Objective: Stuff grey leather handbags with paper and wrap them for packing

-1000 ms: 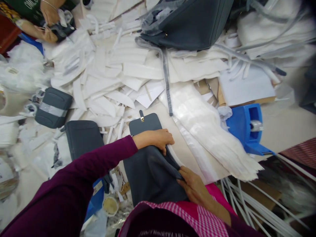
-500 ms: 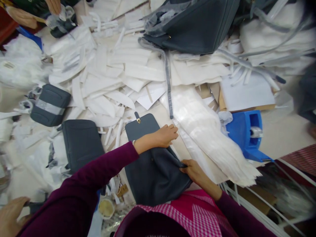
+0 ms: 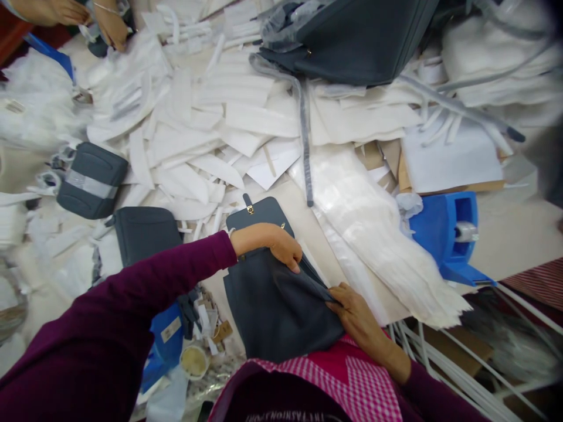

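A dark slate-grey bag (image 3: 281, 310) lies on the table against my body, its flap (image 3: 259, 212) folded back and away from me. On the flap are a small strap and gold-coloured metal fittings. At the bag's mouth, my left hand (image 3: 284, 246) bends downward with fingers closed at the rim; its fingertips are partly hidden. My right hand (image 3: 354, 310) pinches the rim at the right corner between thumb and fingers. Left of this bag lies another dark grey bag (image 3: 147, 234), partly under my left sleeve.
White padding pieces (image 3: 185, 146) cover the table's middle. A large dark bag (image 3: 360, 44) stands at the back. To the right are white foam sheets (image 3: 373, 234) and a blue tape dispenser (image 3: 444, 234). Another person's hands (image 3: 109, 26) work at the top left.
My left hand, a raised fist before, has come down to the bag's mouth. The right hand keeps its hold on the rim. A hand at the lower left has gone from view.
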Tool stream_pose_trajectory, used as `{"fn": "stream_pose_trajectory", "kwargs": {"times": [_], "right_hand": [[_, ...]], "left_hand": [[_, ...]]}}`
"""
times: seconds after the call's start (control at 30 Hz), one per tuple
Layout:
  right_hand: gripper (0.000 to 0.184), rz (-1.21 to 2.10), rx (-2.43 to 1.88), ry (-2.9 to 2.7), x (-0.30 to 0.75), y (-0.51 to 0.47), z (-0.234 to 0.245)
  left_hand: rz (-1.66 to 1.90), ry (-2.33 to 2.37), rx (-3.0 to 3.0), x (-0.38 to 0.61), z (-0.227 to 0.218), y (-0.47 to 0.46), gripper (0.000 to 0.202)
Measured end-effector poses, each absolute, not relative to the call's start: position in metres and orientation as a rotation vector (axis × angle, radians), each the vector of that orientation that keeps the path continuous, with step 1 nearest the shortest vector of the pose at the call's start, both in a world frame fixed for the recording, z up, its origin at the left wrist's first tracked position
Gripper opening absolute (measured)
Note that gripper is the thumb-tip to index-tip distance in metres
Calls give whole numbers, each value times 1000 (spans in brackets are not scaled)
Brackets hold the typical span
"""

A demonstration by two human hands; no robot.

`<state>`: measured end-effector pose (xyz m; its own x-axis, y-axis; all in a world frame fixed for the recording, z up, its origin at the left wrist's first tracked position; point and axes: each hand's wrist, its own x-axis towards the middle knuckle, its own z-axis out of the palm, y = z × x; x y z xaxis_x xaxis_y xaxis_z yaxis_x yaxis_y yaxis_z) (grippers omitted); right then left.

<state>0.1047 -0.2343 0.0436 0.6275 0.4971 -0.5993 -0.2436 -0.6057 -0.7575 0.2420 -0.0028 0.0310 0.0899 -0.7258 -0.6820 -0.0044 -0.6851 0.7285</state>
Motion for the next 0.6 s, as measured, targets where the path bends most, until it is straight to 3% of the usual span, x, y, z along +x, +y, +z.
{"fn": "stream_pose_trajectory", "kwargs": {"times": [0.17,0.4,0.6], "right_hand": [[21,1008,-1965,-269,104,-236,52],[15,1068,-1974,-186,99,-249,42],[60,1123,-1789,105,90,-257,40]], "left_hand": [[-1620,-820,2046,240,39,-9,15],[-1297,-1102,2288,222,41,-5,20],[-1137,-926,2304,212,21,7,13]]}}
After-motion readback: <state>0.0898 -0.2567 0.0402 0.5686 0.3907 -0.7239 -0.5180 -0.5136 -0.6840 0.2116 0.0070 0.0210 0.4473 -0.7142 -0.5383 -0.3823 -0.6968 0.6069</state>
